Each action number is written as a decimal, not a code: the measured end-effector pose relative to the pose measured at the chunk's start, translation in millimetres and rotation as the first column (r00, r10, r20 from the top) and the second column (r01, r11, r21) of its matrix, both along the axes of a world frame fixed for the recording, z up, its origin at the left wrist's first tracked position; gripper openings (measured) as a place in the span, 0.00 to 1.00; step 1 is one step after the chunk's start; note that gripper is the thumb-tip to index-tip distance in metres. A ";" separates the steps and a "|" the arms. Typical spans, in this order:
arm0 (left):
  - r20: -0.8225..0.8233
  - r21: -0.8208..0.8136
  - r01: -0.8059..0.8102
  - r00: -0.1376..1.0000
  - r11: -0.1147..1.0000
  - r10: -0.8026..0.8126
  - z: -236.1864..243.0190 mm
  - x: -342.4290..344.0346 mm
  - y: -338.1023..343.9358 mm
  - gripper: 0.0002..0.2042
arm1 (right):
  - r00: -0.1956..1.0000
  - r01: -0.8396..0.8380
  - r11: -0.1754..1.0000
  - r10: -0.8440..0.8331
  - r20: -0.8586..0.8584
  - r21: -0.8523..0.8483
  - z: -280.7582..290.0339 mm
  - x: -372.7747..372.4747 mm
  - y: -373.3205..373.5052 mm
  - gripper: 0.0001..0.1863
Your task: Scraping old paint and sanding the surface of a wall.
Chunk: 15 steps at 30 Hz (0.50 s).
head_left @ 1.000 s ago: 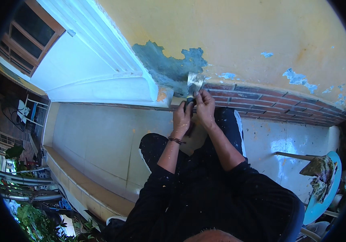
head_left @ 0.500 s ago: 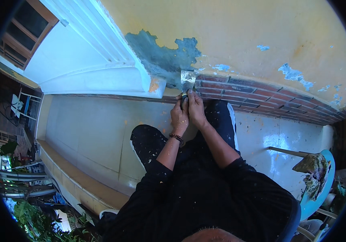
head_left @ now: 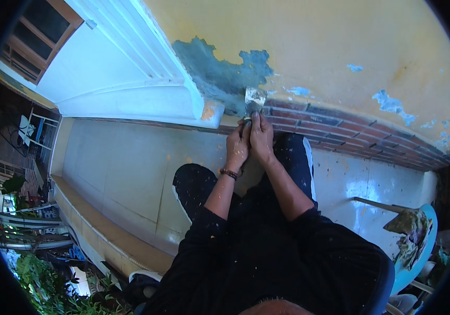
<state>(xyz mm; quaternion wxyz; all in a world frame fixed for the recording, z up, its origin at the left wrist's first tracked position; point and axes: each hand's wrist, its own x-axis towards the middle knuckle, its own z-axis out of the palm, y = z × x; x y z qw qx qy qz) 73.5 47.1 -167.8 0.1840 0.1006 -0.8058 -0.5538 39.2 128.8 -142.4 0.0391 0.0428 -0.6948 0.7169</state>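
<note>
Whereas a second ago the right hand (head_left: 262, 138) pinched the scraper (head_left: 256, 98) beside its neck, its fingertips now lie over the base of the blade, pressed in next to the left hand (head_left: 237, 146), which grasps the handle. With both hands closed around the one tool, the hold looks firmer and better suited to a steady push. The blade's tip sits at the lower right edge of the grey patch (head_left: 222, 68) on the wall (head_left: 330, 42), just above the bricks (head_left: 335, 123); the patch's outline looks unchanged, so little paint seems to have come off in that second. Nearly all of the handle is hidden under the fingers, and whether the blade's edge touches the wall cannot be told from above. At right, the crumpled mass (head_left: 413, 233) on the stool (head_left: 406, 278) is hard to identify.
</note>
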 end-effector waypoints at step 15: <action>-0.075 0.104 -0.113 0.990 0.988 0.121 -28.3 15.5 27.4 0.20 | 0.981 -0.153 0.962 0.175 0.080 -0.225 -23.4 19.3 13.2 0.29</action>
